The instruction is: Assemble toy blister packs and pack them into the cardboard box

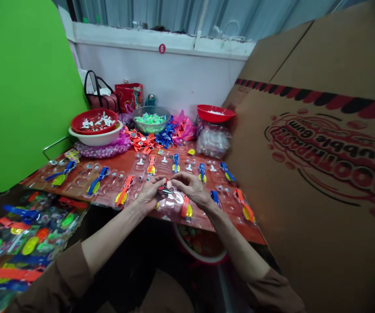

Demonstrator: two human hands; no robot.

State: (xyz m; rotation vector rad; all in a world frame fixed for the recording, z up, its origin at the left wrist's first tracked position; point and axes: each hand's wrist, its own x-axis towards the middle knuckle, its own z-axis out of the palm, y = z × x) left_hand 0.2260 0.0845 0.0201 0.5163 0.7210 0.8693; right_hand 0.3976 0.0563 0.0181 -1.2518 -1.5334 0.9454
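Observation:
My left hand (148, 194) is closed, fingers pinched round a small dark and silver object (165, 190) with a pointed end; its kind is hard to make out. Close beside it, my right hand (192, 188) has thumb and forefinger pressed together near a small pinkish-red bit (169, 183); whether it grips this bit is unclear. Both hands hover over clear plastic blister trays (174, 208) on the red tabletop. Blue and orange strap-like pieces lie in several tray sections, such as an orange strap (185, 204) and a blue strap (176, 161), with yellow pieces under them.
Behind the trays stand a red basin (109, 127) in a white one, a grey bowl (158, 126) of green pieces, and loose orange straps (140, 141). A red dish (216, 117) rests at back right. A cardboard wall (304, 208) and green panel (24, 87) flank the table.

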